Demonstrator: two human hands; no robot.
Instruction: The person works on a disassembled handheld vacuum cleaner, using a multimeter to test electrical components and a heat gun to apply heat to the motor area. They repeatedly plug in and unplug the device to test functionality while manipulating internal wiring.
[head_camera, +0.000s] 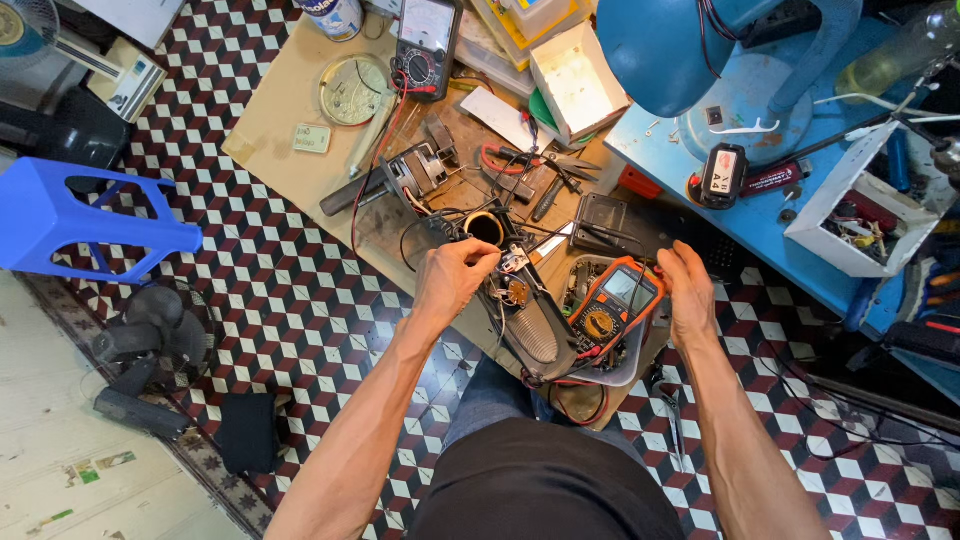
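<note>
Cluttered cardboard mat (290, 105): left hand (452, 277) pinched shut on thin wire (497, 262), right hand (687, 290) half-curled, contents unclear; meter (612, 308) best kept readable.

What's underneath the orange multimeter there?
The orange multimeter rests on an opened grey appliance housing, with red wire looping out below. Parts directly under it are covered. The right hand is beside it.

Person seen from above: bare forearms without sleeves, left hand (452, 278) and right hand (688, 290) ungloved, no rings or watch visible; dark black top, blue denim trousers at the knees.
</note>
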